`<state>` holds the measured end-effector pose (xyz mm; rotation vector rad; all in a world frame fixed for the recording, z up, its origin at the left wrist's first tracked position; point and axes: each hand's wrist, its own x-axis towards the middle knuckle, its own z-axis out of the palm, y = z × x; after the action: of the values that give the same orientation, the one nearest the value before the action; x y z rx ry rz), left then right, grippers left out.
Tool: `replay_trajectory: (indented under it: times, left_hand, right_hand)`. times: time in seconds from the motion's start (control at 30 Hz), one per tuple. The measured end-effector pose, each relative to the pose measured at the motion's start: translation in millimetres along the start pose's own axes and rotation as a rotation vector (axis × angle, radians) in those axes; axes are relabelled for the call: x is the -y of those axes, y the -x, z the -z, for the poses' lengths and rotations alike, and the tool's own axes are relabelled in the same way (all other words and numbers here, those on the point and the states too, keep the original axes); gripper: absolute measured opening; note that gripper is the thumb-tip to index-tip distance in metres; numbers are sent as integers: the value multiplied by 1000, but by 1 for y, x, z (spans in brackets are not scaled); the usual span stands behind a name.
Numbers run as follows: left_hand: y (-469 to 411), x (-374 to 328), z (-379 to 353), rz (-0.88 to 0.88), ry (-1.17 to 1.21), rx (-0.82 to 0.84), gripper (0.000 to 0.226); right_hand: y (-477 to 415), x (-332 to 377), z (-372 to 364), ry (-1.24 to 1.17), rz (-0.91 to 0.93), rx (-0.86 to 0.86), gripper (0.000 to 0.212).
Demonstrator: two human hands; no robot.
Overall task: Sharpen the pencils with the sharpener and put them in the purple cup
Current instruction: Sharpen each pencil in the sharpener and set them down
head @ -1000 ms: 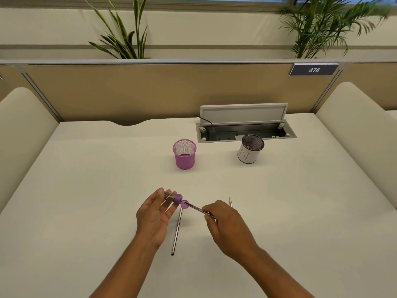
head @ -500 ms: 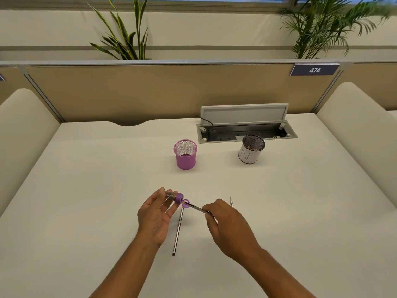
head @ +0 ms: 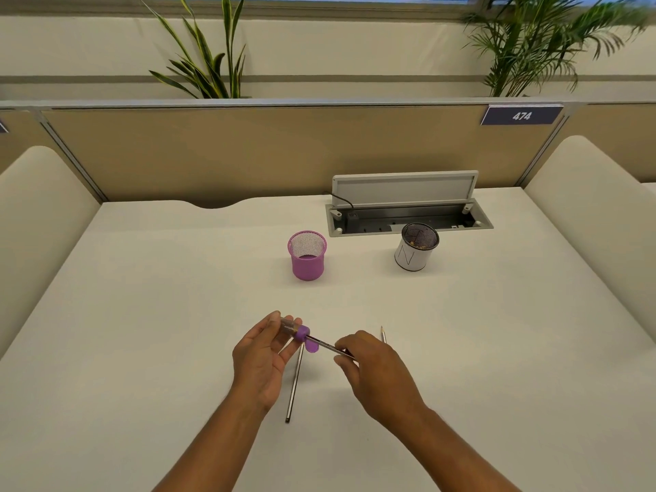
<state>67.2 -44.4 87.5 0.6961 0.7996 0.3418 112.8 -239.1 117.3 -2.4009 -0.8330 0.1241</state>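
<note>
Fingers (head: 288, 350) of left hand (head: 261, 363) round sharpener (head: 297, 331), of right hand (head: 380, 374) tight on pencil (head: 324, 345), tip hidden inside.

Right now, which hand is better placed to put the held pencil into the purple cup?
Probably the right hand: it pinches the pencil; the left hand holds the sharpener. The purple cup stands ahead of both.

Low in the centre of the frame, the left hand (head: 261, 360) holds a clear-barrelled sharpener with a purple cap (head: 296, 330), and the right hand (head: 372, 371) pinches a thin dark pencil (head: 323, 344) whose tip sits in it. A second dark pencil (head: 294, 388) lies on the white surface (head: 142, 314) beneath them. The purple mesh cup (head: 307, 257) stands upright higher up, mid-frame.
</note>
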Motion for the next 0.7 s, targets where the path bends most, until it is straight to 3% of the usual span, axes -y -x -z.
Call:
replay_trajectory:
  times: [0.13,0.27,0.33,0.37,0.47,0.53,0.6,0.7]
  left_hand:
    - [5,1,-6,-26,-7,9,33]
    - [9,3,-9,-30,-4,3,35]
    - [10,3,-8,-33,-2,8,34]
    - [10,1,-7,-32,-3,16,33]
    - [9,-1,-5,-15,-34,39,29]
    - [10,-1,-5,1,-46,55,26]
    - [10,-1,-7,3,-56,60,25]
    - [10,-1,-12,-12,-58,33,26]
  right_hand:
    - [2,1,-7,153,33,-52,6]
    - [2,0,-11,307,106,-112,14]
    - [0,4,-10,250,38,-51,17]
    - [-2,7,-8,104,-73,15,21]
    - [-5,14,-1,-711,-599,280,34]
    - [-3,14,-2,-948,-748,325,39]
    - [-2,15,-3,-825,-703,274,40]
    - [0,11,-9,-366,-432,79,37]
